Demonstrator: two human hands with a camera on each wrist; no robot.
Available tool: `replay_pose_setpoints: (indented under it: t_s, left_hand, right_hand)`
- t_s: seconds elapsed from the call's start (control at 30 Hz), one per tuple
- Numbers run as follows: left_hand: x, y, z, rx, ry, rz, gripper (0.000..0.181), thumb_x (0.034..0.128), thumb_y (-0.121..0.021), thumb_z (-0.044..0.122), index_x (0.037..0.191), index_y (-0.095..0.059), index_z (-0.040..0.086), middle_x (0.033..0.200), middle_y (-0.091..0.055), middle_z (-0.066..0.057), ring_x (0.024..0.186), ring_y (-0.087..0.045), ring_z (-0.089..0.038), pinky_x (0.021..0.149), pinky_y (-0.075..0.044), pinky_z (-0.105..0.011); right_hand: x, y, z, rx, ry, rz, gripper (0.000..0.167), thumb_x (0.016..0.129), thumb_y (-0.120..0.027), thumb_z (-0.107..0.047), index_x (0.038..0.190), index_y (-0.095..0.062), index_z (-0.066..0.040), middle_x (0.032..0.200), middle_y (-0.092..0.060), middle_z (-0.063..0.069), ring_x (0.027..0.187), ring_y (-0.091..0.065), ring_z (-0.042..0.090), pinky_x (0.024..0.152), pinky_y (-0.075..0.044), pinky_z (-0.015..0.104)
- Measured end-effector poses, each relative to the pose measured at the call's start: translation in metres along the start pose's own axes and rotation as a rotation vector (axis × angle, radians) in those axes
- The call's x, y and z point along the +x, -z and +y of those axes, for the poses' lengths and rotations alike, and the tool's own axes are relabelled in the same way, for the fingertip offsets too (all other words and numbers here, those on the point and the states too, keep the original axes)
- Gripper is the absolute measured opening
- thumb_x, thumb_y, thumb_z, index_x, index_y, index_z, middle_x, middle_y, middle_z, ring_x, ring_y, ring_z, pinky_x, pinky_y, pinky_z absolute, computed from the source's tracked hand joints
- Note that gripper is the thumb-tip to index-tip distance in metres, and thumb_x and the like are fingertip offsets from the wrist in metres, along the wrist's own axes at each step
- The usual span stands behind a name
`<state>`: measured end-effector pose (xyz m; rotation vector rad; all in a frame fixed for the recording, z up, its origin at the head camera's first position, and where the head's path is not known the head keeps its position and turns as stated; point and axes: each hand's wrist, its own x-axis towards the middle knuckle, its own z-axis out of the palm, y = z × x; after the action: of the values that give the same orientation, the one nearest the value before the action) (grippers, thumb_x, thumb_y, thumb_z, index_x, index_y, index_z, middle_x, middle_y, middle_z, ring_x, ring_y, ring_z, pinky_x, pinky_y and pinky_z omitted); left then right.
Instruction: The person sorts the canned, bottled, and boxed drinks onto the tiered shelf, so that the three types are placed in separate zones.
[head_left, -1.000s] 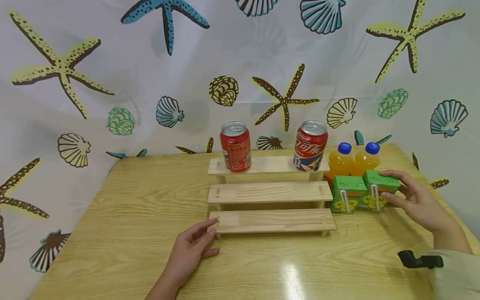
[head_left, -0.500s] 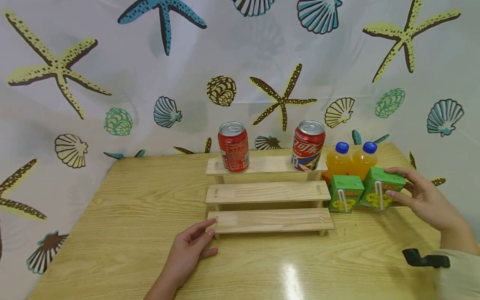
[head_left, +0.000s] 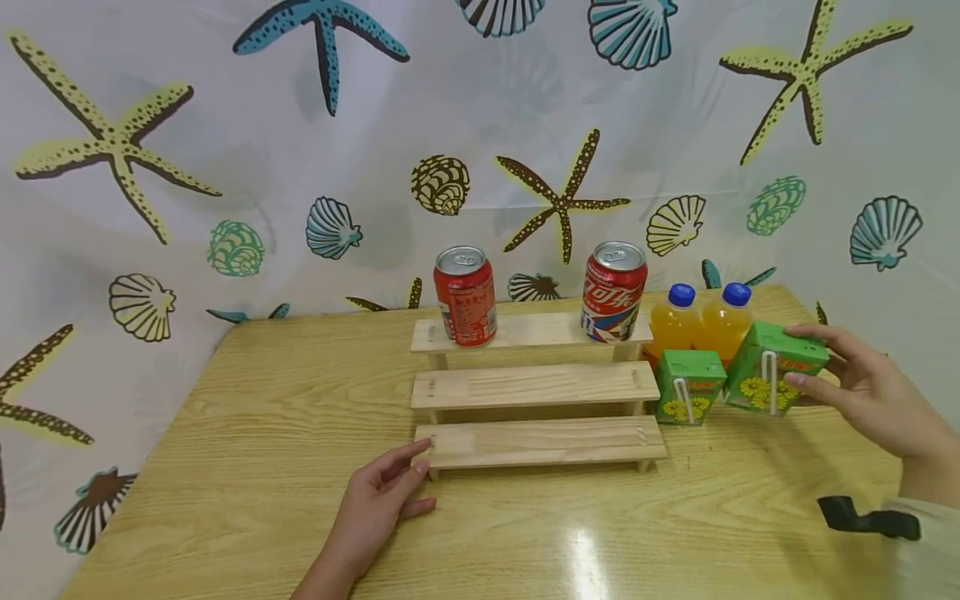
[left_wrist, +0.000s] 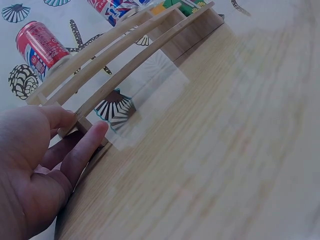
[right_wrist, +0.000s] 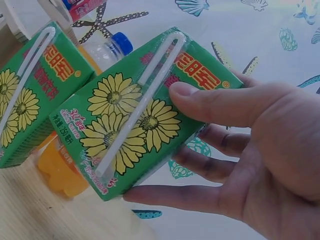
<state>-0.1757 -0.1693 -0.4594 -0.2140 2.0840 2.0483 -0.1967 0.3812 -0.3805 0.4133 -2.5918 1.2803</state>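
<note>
My right hand [head_left: 873, 392] grips a green drink carton [head_left: 776, 371] with yellow flowers and a straw on its front. Thumb and fingers hold its right side, and the carton tilts, raised off the table. A matching carton [head_left: 690, 387] stands just left of it, beside the wooden three-step rack [head_left: 536, 442]. At the rack's left end, my left hand [head_left: 378, 508] holds the lowest step's corner between thumb and fingers, seen closer in the left wrist view [left_wrist: 90, 132].
Two red cola cans, one left [head_left: 465, 298] and one right [head_left: 615, 293], stand on the top step. Behind the cartons are two orange drink bottles [head_left: 672, 321] with blue caps. A patterned cloth [head_left: 300, 142] hangs behind the wooden table [head_left: 262, 433].
My right hand has pulled its carton up and rightward, away from the other carton, tilting it. My left hand stays at the rack's end. The head view has shifted slightly.
</note>
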Motion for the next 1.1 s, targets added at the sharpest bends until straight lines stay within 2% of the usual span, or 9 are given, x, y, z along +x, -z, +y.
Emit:
replay_pose_setpoints:
  t_s: [0.17, 0.3, 0.5, 0.7, 1.1]
  left_hand:
    - [0.000, 0.000, 0.000, 0.003, -0.006, -0.002, 0.036, 0.0977, -0.066, 0.015, 0.133, -0.065, 0.018, 0.117, -0.061, -0.012, 0.096, -0.067, -0.018, 0.083, -0.065, -0.036]
    - [0.000, -0.001, 0.000, 0.006, -0.011, -0.003, 0.035, 0.0980, -0.065, 0.015, 0.133, -0.065, 0.018, 0.117, -0.060, -0.012, 0.096, -0.067, -0.017, 0.083, -0.065, -0.036]
    - [0.000, 0.000, 0.001, 0.002, -0.010, -0.005, 0.035, 0.0980, -0.065, 0.014, 0.133, -0.065, 0.019, 0.116, -0.060, -0.012, 0.095, -0.067, -0.016, 0.083, -0.065, -0.036]
    - [-0.002, -0.001, 0.003, 0.007, -0.017, -0.006, 0.036, 0.0979, -0.065, 0.014, 0.134, -0.064, 0.017, 0.116, -0.060, -0.011, 0.095, -0.067, -0.016, 0.082, -0.065, -0.035]
    - [0.000, 0.000, 0.001, 0.002, -0.011, -0.006, 0.035, 0.0983, -0.065, 0.013, 0.133, -0.065, 0.018, 0.117, -0.060, -0.011, 0.096, -0.067, -0.016, 0.082, -0.065, -0.036]
  right_hand:
    - [-0.003, 0.003, -0.003, -0.022, 0.018, 0.024, 0.055, 0.096, -0.060, 0.007, 0.146, -0.044, -0.007, 0.125, -0.049, -0.017, 0.097, -0.059, -0.006, 0.062, -0.063, 0.021]
    - [-0.006, 0.006, -0.007, -0.013, 0.068, 0.039, 0.060, 0.093, -0.060, 0.012, 0.147, -0.043, -0.007, 0.129, -0.046, -0.018, 0.098, -0.058, -0.007, 0.063, -0.062, 0.018]
    - [-0.007, 0.009, -0.020, -0.027, 0.109, 0.046, 0.062, 0.091, -0.061, 0.016, 0.147, -0.044, -0.005, 0.129, -0.047, -0.018, 0.098, -0.057, -0.007, 0.064, -0.062, 0.016]
    - [-0.007, 0.011, -0.027, -0.050, 0.109, 0.023, 0.061, 0.090, -0.062, 0.016, 0.145, -0.046, -0.005, 0.129, -0.047, -0.018, 0.100, -0.057, -0.008, 0.066, -0.060, 0.015]
    - [-0.010, 0.012, -0.034, -0.030, 0.116, 0.019, 0.061, 0.088, -0.062, 0.018, 0.143, -0.048, -0.003, 0.131, -0.047, -0.018, 0.101, -0.056, -0.006, 0.064, -0.061, 0.017]
